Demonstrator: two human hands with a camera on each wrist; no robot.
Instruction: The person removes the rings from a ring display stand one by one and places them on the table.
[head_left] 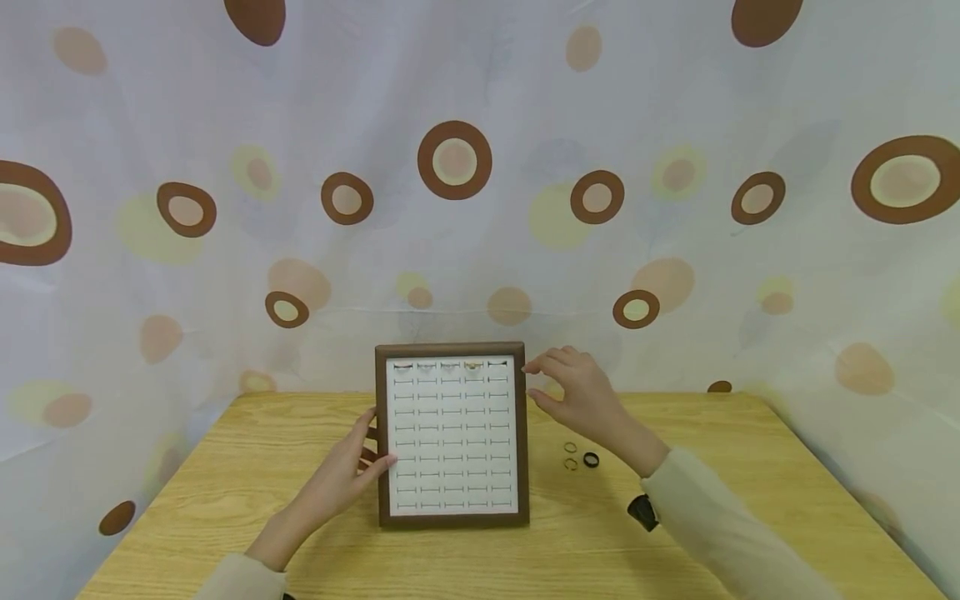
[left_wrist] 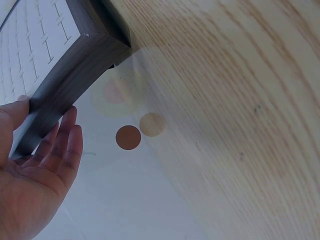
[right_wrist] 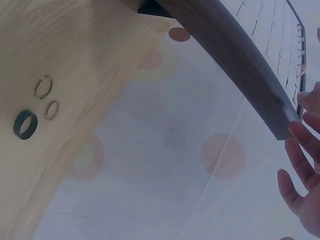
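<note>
A ring display board (head_left: 453,521) with a brown frame and rows of slits in its white pad stands tilted up on the wooden table. Several rings sit along its top row, among them a gold ring (head_left: 473,366). My left hand (head_left: 337,475) holds the left side of the frame, thumb on the front, fingers behind. At the upper right corner is my right hand (head_left: 581,396), thumb and index finger apart at the frame's edge, the other fingers spread in the right wrist view. No ring shows between those fingers.
Right of the board, a black ring (right_wrist: 16,125) and two thin gold-toned rings, one plain (right_wrist: 36,91) and one patterned (right_wrist: 46,112), lie on the table (head_left: 675,533). A spotted cloth (head_left: 510,250) hangs behind. A black device (head_left: 642,512) shows by the right cuff.
</note>
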